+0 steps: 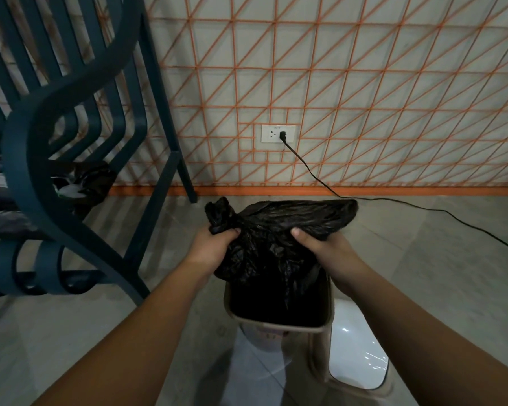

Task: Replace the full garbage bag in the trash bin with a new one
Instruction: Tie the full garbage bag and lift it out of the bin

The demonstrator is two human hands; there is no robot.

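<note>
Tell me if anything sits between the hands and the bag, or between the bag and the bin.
Nothing visible. The left hand and right hand both grip the bag, whose lower part hangs into the open bin. The chair stands off left; the cable lies behind.

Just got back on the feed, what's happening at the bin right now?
A person holds a black garbage bag with both hands over the open beige trash bin. The left hand grips a bunched corner; the right hand pinches the opposite edge. The bag's lower part hangs into the bin. Whether it is going in or coming out cannot be told. Another dark bag lies under the blue chair.
</note>
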